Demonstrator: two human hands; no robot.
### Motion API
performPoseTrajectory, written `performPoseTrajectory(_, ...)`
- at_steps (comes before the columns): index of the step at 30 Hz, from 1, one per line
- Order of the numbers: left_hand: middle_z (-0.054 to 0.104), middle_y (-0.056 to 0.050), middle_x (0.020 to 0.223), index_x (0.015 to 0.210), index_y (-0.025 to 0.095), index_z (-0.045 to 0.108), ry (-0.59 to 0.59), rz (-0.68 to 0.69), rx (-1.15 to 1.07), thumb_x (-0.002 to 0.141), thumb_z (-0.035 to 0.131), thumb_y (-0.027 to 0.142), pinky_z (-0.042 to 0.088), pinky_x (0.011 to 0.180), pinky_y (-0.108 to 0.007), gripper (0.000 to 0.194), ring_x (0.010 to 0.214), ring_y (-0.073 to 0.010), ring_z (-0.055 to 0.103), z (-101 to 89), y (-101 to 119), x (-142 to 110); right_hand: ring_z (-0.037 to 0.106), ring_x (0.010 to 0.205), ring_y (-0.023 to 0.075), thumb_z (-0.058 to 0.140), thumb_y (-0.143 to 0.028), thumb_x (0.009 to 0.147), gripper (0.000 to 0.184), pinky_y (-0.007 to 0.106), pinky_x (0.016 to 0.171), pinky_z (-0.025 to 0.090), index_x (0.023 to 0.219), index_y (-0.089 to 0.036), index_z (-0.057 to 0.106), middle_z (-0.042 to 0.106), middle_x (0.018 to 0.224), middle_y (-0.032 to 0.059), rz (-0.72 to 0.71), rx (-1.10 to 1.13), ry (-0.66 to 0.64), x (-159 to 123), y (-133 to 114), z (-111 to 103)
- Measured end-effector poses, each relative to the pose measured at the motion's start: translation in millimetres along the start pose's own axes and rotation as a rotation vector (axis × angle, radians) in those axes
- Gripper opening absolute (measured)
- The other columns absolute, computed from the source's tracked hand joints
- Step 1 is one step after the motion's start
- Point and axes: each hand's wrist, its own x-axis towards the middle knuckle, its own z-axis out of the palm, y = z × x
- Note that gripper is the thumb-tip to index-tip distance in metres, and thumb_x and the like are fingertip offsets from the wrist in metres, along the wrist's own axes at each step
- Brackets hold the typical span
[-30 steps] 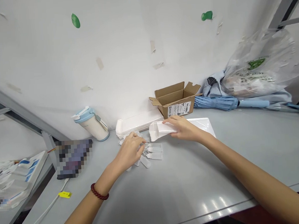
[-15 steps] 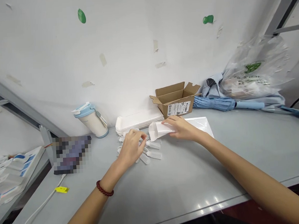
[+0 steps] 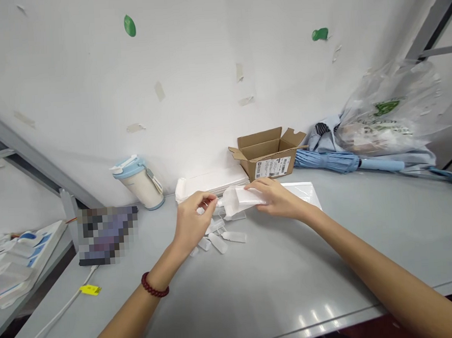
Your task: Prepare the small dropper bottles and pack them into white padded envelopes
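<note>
My left hand [image 3: 194, 219] is closed in a pinch on the tip of a small translucent plastic tube [image 3: 220, 202]. The tube's other end is at the open mouth of a white envelope [image 3: 235, 200]; how far it reaches inside I cannot tell. Around the near end of that envelope, my right hand [image 3: 276, 199] is closed, thumb below and fingers on top. Another glossy white stretch [image 3: 306, 192] shows behind the right wrist; whether it belongs to the same envelope is unclear. Several similar loose tubes [image 3: 218, 242] lie on the table below my left hand.
A stack of white envelopes [image 3: 211, 182] lies against the wall. Beside it stands an open cardboard box [image 3: 273, 161]. A blue-lidded bottle [image 3: 141, 187] is at left, near a blurred dark device [image 3: 107, 235] with a cable. A blue folded umbrella [image 3: 325, 160] and plastic bag [image 3: 391, 118] lie at right.
My left hand has risen slightly from the loose tubes with one tube pinched, now held at the envelope's mouth. My right hand keeps its grip on the envelope. The view has shifted a little.
</note>
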Motion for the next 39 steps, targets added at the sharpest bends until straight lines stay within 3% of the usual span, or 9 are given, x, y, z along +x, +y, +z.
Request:
performPoseTrajectory(8, 0.069, -0.003, 0.083, 0.082, 0.017, 0.062, -0.131, -0.024, -0.153, 0.079, 0.054, 0.019, 0.054, 0.077, -0.03, 0.008, 0.077, -0.016, 0.066, 27.6, 4, -4, 0.049, 0.106, 0.0266, 0.056, -0.014, 0.068, 0.05, 0.039, 0.088, 0.038, 0.117, -0.021, 0.051, 0.056, 0.11, 0.0094, -0.022, 0.089, 0.022, 0, -10, 0)
performPoseTrajectory(12, 0.071, -0.005, 0.094, 0.104, 0.019, 0.057, -0.177, -0.071, -0.188, 0.082, 0.051, 0.02, 0.054, 0.076, -0.031, 0.023, 0.089, -0.0188, 0.066, 28.6, 4, -6, 0.05, 0.105, 0.0261, 0.057, -0.014, 0.068, 0.049, 0.039, 0.088, 0.037, 0.117, -0.022, 0.051, 0.056, 0.11, 0.0088, -0.03, 0.06, 0.04, 0, -9, -2)
performPoseTrajectory(14, 0.071, -0.004, 0.094, 0.109, 0.02, 0.055, -0.136, -0.073, -0.115, 0.082, 0.05, 0.02, 0.053, 0.073, -0.03, 0.027, 0.086, -0.0186, 0.067, 25.0, 2, -6, 0.05, 0.105, 0.0266, 0.056, -0.015, 0.07, 0.048, 0.039, 0.087, 0.037, 0.117, -0.022, 0.05, 0.055, 0.112, 0.0092, 0.001, 0.013, 0.05, 1, -6, -4)
performPoseTrajectory(17, 0.07, -0.003, 0.091, 0.1, 0.02, 0.06, -0.12, -0.014, 0.068, 0.082, 0.049, 0.017, 0.051, 0.068, -0.03, 0.021, 0.081, -0.0179, 0.064, 18.1, -3, -3, 0.049, 0.107, 0.0288, 0.056, -0.015, 0.072, 0.046, 0.041, 0.087, 0.036, 0.117, -0.021, 0.05, 0.055, 0.114, 0.0109, 0.08, -0.094, 0.062, 1, 2, -6)
performPoseTrajectory(22, 0.068, -0.009, 0.088, 0.086, 0.015, 0.063, -0.416, 0.188, 0.496, 0.08, 0.049, 0.011, 0.045, 0.074, -0.038, 0.016, 0.095, -0.0271, 0.053, 15.1, -13, 0, 0.048, 0.107, 0.0305, 0.056, -0.014, 0.072, 0.045, 0.042, 0.084, 0.036, 0.116, -0.021, 0.051, 0.055, 0.114, 0.0118, 0.123, -0.182, 0.038, 1, 11, -6)
performPoseTrajectory(26, 0.066, -0.011, 0.08, 0.076, 0.016, 0.062, -0.506, 0.281, 0.75, 0.081, 0.045, 0.008, 0.04, 0.068, -0.041, 0.019, 0.091, -0.0307, 0.05, 21.7, -11, 1, 0.048, 0.107, 0.0286, 0.055, -0.015, 0.072, 0.044, 0.042, 0.086, 0.035, 0.116, -0.021, 0.05, 0.055, 0.114, 0.0111, 0.124, -0.118, 0.028, 0, 10, -6)
performPoseTrajectory(34, 0.061, -0.014, 0.075, 0.066, 0.016, 0.06, -0.519, 0.329, 0.788, 0.078, 0.049, 0.004, 0.035, 0.066, -0.04, 0.02, 0.088, -0.0308, 0.048, 31.0, -7, 7, 0.053, 0.105, 0.0261, 0.056, -0.016, 0.07, 0.044, 0.041, 0.089, 0.039, 0.113, -0.023, 0.055, 0.061, 0.111, 0.0053, 0.076, 0.102, 0.039, 0, 9, -14)
performPoseTrajectory(39, 0.063, -0.01, 0.082, 0.079, 0.015, 0.061, -0.445, 0.291, 0.726, 0.084, 0.046, 0.01, 0.036, 0.066, -0.037, 0.017, 0.086, -0.0266, 0.05, 11.9, -3, 6, 0.054, 0.106, 0.0242, 0.059, -0.017, 0.069, 0.044, 0.039, 0.091, 0.041, 0.112, -0.026, 0.058, 0.061, 0.115, 0.0024, 0.091, 0.234, 0.103, -1, 10, -28)
